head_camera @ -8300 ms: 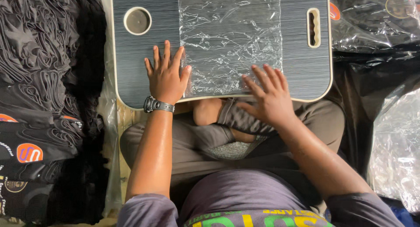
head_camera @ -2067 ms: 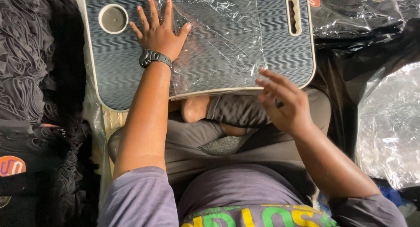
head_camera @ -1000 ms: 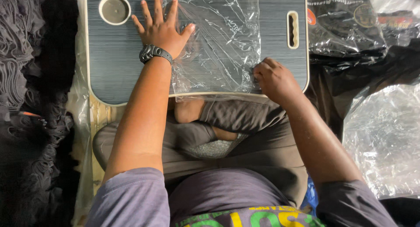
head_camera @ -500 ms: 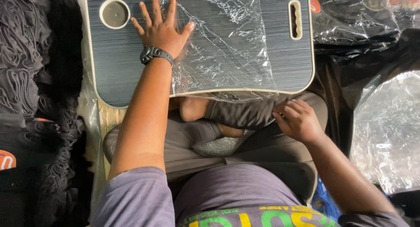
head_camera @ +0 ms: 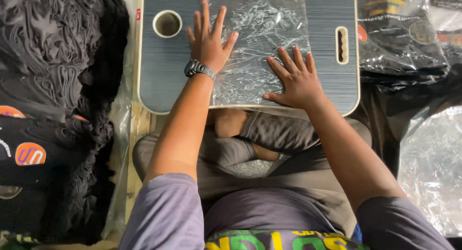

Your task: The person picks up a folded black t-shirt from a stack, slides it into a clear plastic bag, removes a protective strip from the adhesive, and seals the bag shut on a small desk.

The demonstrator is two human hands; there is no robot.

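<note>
One clear plastic bag [head_camera: 257,52] lies flat on the lap desk [head_camera: 159,81], and it is all crinkles, catching the light in white streaks across its whole face. It is thin, see-through film, roughly rectangular, covering the middle of the desk from the far edge down to the near edge, with the desk's stripes showing through it.

Left hand [head_camera: 208,40] is flat, fingers spread wide, palm pressing on the bag's left part; it grips nothing. A dark metal-band wristwatch [head_camera: 198,68] sits on that wrist. Right hand [head_camera: 297,79] is flat too, fingers fanned, resting on the bag's lower right corner near the desk's near edge, also holding nothing.

The desk is one board, blue-grey with fine horizontal ribbing, a pale cream rim and rounded corners. It has one round cup hole [head_camera: 167,23] at the left and one narrow upright slot [head_camera: 341,45] at the right.

To the left, a heap of dark ruffled fabric [head_camera: 53,52], with black garments bearing orange round patches [head_camera: 30,153] below it; two patches show. To the right, packed dark garments in glossy plastic [head_camera: 399,43]. The person sits cross-legged in grey trousers [head_camera: 269,134] under the desk.
</note>
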